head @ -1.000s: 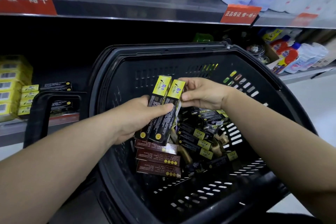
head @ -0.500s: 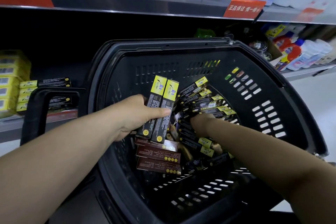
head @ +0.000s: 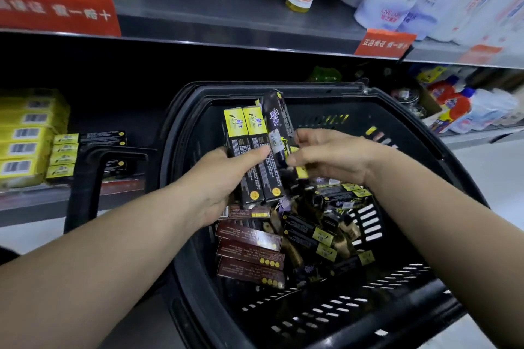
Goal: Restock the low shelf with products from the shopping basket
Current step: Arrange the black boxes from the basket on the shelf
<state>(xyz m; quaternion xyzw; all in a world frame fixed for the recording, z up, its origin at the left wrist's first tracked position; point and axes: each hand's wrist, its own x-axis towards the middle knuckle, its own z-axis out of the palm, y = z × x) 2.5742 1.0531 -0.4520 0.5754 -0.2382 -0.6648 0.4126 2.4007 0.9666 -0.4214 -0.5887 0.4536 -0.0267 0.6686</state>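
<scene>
Several matching cartons (head: 65, 156) already lie on the low shelf (head: 28, 201) at far left. Next, the left grip (head: 224, 178) clasps two black-and-yellow cartons (head: 252, 156) side by side, thumb across their faces. A third carton (head: 276, 119) leans against them, pinched near its lower half by the right grip (head: 326, 156). They look like light, stiff, crushable card, best taken across the middle. Half a second ago the right grip was down among the loose cartons (head: 320, 238) in the shopping basket (head: 397, 110); now it is up.

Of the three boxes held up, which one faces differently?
The rightmost box, in the right hand: dark end up; the two boxes in the left hand show yellow ends.
</scene>
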